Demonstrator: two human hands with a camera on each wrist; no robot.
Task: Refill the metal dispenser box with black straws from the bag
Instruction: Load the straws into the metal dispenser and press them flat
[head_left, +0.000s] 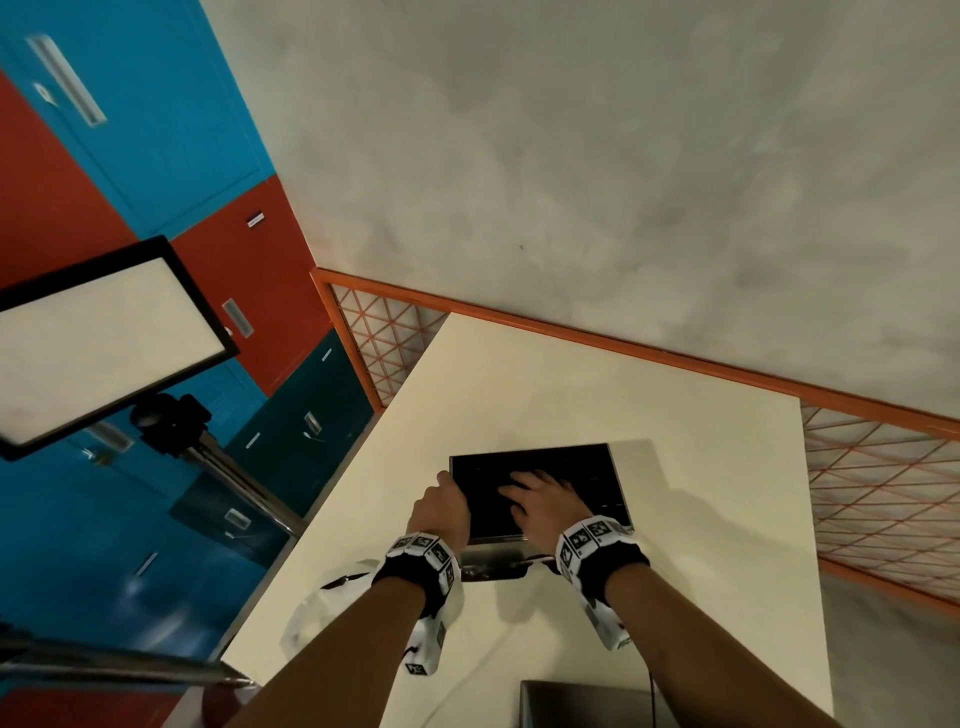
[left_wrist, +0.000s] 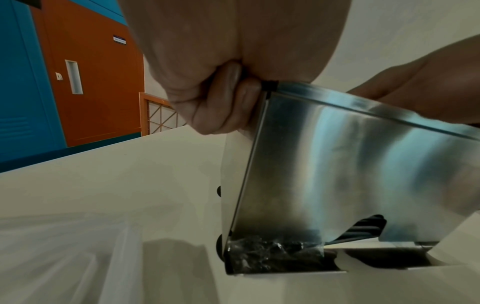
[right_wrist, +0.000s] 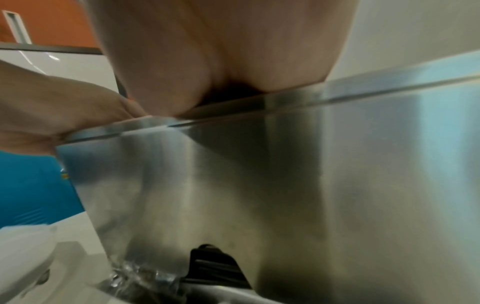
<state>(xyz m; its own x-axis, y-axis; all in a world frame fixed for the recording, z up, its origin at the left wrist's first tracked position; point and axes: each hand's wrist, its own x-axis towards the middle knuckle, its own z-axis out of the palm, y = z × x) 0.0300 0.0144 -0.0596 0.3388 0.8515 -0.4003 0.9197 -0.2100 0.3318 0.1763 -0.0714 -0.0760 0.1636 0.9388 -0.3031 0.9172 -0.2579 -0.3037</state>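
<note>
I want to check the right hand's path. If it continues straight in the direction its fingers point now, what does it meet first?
The right hand already lies on the black straws in the open metal dispenser box. Straight on, its fingers probably slide over them to the box's left wall, where the left hand grips.

The metal dispenser box (head_left: 492, 556) is shiny silver steel, its open top filled with black straws (head_left: 483, 480). It stands on a cream table (head_left: 623, 395). Both wrists carry black bands with white blocks (head_left: 589, 538) printed in black-and-white square markers. At far left, lockers (head_left: 156, 130) are blue, red-orange and dark teal. An orange rail (head_left: 571, 338) frames a criss-cross orange mesh. The near-left bag (head_left: 311, 613) looks translucent white, though blurred.
</note>
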